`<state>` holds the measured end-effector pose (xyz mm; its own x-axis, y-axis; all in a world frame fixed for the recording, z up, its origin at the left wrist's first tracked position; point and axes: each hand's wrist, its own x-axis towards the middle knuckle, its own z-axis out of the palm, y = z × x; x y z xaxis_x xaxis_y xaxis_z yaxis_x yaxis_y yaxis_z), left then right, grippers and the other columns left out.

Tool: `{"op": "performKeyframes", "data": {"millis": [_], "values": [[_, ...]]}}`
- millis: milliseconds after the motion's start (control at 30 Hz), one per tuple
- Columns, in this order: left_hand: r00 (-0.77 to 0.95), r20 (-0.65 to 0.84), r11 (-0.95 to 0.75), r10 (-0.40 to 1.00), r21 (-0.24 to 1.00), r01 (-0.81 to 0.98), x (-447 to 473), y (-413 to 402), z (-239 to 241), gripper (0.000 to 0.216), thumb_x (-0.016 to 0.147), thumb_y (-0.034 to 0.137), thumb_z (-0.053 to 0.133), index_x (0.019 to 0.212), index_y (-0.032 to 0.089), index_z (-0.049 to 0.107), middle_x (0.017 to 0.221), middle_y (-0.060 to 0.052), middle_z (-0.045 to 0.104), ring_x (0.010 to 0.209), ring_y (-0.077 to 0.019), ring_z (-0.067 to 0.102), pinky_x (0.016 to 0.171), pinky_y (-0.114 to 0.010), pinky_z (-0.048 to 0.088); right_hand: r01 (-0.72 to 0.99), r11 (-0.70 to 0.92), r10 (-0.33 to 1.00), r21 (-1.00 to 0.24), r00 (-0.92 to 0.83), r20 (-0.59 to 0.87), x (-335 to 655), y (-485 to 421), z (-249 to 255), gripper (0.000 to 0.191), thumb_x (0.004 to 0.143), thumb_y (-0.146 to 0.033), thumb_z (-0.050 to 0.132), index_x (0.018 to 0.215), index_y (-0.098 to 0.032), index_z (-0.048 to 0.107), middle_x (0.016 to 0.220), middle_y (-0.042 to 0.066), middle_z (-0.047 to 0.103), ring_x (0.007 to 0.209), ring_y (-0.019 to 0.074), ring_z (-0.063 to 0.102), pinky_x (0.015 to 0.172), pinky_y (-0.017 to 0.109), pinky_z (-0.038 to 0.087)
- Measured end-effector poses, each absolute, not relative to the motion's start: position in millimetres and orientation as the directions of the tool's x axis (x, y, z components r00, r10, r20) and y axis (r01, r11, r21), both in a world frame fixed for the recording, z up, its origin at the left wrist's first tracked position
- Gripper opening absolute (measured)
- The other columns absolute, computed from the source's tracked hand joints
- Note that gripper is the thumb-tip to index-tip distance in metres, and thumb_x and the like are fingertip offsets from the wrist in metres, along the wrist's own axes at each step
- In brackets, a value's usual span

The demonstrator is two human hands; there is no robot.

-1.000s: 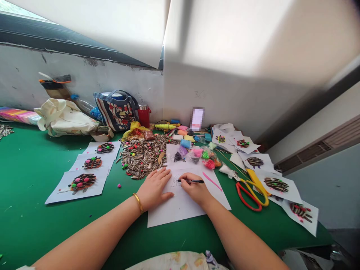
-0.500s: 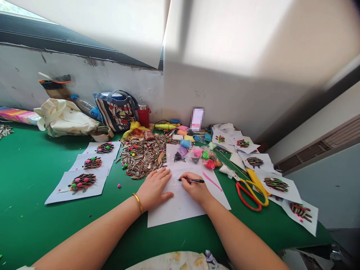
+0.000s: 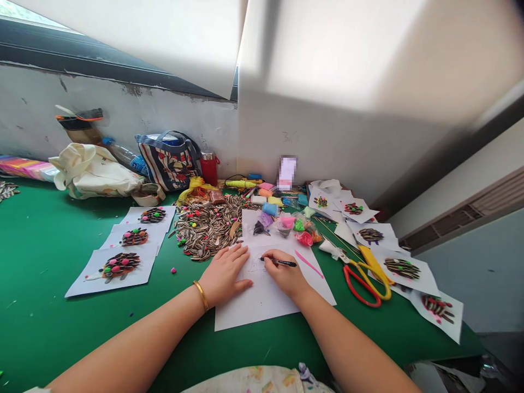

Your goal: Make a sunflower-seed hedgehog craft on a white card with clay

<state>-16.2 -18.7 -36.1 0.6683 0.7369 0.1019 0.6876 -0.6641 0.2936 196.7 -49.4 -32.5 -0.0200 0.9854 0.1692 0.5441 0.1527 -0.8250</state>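
A white sheet of paper lies before me, with a small pen drawing near its upper middle. My left hand rests flat on its left side, fingers spread, with a gold bangle at the wrist. My right hand grips a black pen, its tip at the drawing. A pink plastic clay tool lies on the paper right of the pen. Beyond my left hand is a heap of sunflower seeds dotted with small coloured balls. Bags of coloured clay sit above the drawing.
Scissors with red and yellow handles lie right of the paper. Seed hedgehog cards line the left and right of the green table. Cloth bags, a red bottle and a phone stand along the wall.
The pen tip and my right hand have shifted slightly up on the paper, and the drawing's lines show a little more. My left hand has stayed in place.
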Motion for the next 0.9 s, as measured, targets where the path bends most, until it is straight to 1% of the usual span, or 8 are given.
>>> {"op": "performKeyframes", "data": {"millis": [200, 433, 533, 667, 900], "values": [[0.669, 0.084, -0.662, 0.738, 0.28, 0.695, -15.5, -18.7, -34.4, 0.07, 0.079, 0.055, 0.062, 0.14, 0.023, 0.047, 0.151, -0.008, 0.039, 0.142, -0.0286, 0.029, 0.116, -0.046, 0.02, 0.545, 0.148, 0.984, -0.826, -0.001, 0.176, 197.7, -50.0, -33.0, 0.021, 0.083, -0.025, 0.048, 0.086, -0.022, 0.068, 0.08, 0.001, 0.07, 0.073, 0.0171, 0.061, 0.068, 0.028, 0.048], [0.673, 0.083, -0.665, 0.735, 0.281, 0.692, -15.9, -18.3, -35.7, 0.07, 0.08, 0.054, 0.062, 0.14, 0.022, 0.046, 0.152, -0.008, 0.039, 0.143, -0.0285, 0.028, 0.117, -0.047, 0.02, 0.55, 0.163, 0.984, -0.819, -0.034, 0.173, 196.6, -51.5, -34.3, 0.02, 0.082, -0.022, 0.049, 0.083, -0.022, 0.068, 0.082, 0.001, 0.07, 0.076, 0.0168, 0.062, 0.072, 0.028, 0.048], [0.671, 0.092, -0.665, 0.735, 0.29, 0.689, -15.9, -18.3, -36.1, 0.07, 0.08, 0.055, 0.062, 0.14, 0.023, 0.046, 0.151, -0.008, 0.039, 0.142, -0.0285, 0.029, 0.117, -0.046, 0.02, 0.56, 0.16, 0.985, -0.813, -0.043, 0.164, 195.6, -51.9, -33.2, 0.02, 0.082, -0.022, 0.049, 0.084, -0.022, 0.069, 0.082, 0.0, 0.07, 0.076, 0.0163, 0.062, 0.072, 0.028, 0.047], [0.671, 0.091, -0.667, 0.736, 0.271, 0.694, -16.3, -18.1, -37.1, 0.07, 0.08, 0.054, 0.062, 0.14, 0.023, 0.046, 0.151, -0.007, 0.039, 0.142, -0.0281, 0.028, 0.117, -0.046, 0.02, 0.578, 0.136, 0.989, -0.805, -0.028, 0.148, 195.2, -51.9, -31.9, 0.02, 0.082, -0.021, 0.049, 0.082, -0.022, 0.069, 0.08, 0.0, 0.07, 0.075, 0.0162, 0.061, 0.072, 0.027, 0.047], [0.673, 0.101, -0.672, 0.732, 0.268, 0.69, -16.6, -17.9, -37.5, 0.07, 0.08, 0.054, 0.062, 0.14, 0.022, 0.046, 0.151, -0.007, 0.04, 0.142, -0.0287, 0.029, 0.116, -0.047, 0.021, 0.561, 0.147, 0.986, -0.814, -0.021, 0.164, 196.1, -50.9, -32.3, 0.018, 0.082, -0.021, 0.049, 0.081, -0.022, 0.068, 0.079, 0.0, 0.069, 0.074, 0.0161, 0.061, 0.07, 0.027, 0.046]]}}
